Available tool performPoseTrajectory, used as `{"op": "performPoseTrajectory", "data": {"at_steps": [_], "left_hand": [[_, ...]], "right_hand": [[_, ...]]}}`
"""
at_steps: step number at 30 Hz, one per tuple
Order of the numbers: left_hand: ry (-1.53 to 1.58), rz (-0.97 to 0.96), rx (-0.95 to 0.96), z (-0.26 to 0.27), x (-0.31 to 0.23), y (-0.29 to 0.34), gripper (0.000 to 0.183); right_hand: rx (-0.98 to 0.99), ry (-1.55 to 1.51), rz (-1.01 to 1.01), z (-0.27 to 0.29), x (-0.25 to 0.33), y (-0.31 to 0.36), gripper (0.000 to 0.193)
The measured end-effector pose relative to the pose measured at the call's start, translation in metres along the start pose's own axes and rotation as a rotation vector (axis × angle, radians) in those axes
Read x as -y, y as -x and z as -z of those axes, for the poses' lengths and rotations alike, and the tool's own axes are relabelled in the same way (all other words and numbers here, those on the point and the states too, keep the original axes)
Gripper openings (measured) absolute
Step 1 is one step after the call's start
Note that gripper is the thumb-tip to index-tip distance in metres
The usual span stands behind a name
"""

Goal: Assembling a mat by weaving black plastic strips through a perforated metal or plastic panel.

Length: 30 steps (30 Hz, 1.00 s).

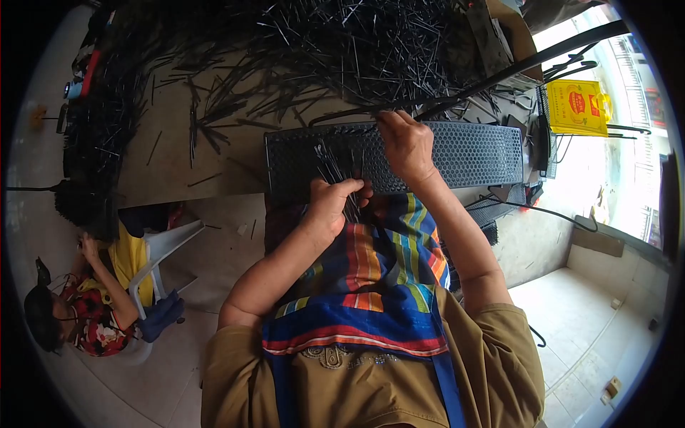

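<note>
Black rods are clasped in the left hand; whether the right hand pinches anything is unclear.

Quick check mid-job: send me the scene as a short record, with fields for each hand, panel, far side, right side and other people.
Left hand: holding a bunch of thin dark strips
Right hand: fingers bunched at the panel's far edge; whether they grip anything is unclear
Panel: long, black, perforated, in front of the striped apron
Far side: loose dark pile
Right side: yellow bag
Other people: one person at left, by a white chair
</note>
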State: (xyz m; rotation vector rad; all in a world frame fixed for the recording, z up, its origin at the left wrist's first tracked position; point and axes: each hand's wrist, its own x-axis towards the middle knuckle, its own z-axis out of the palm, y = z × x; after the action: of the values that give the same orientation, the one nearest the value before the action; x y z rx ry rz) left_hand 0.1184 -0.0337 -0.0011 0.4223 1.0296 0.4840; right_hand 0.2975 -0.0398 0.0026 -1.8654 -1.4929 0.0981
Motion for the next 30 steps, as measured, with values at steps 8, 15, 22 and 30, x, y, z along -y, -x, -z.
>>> {"op": "performPoseTrajectory", "data": {"at_steps": [8,15,22,30], "left_hand": [[0.02,0.014,0.0,-0.001,0.003,-0.003,0.007],[0.036,0.016,0.013,-0.005,0.004,-0.002,0.008],[-0.077,0.004,0.062,-0.013,0.012,-0.013,0.011],[-0.094,0.008,-0.008,-0.02,0.006,-0.007,0.019]], "right_hand": [[0.198,0.19,0.09,0.005,-0.015,-0.005,0.013],[0.05,-0.017,-0.011,0.006,-0.008,0.033,0.02],[0.352,-0.789,-0.691,0.012,-0.006,0.044,0.014],[0.371,-0.84,-0.539,0.011,-0.006,0.028,0.011]]}}
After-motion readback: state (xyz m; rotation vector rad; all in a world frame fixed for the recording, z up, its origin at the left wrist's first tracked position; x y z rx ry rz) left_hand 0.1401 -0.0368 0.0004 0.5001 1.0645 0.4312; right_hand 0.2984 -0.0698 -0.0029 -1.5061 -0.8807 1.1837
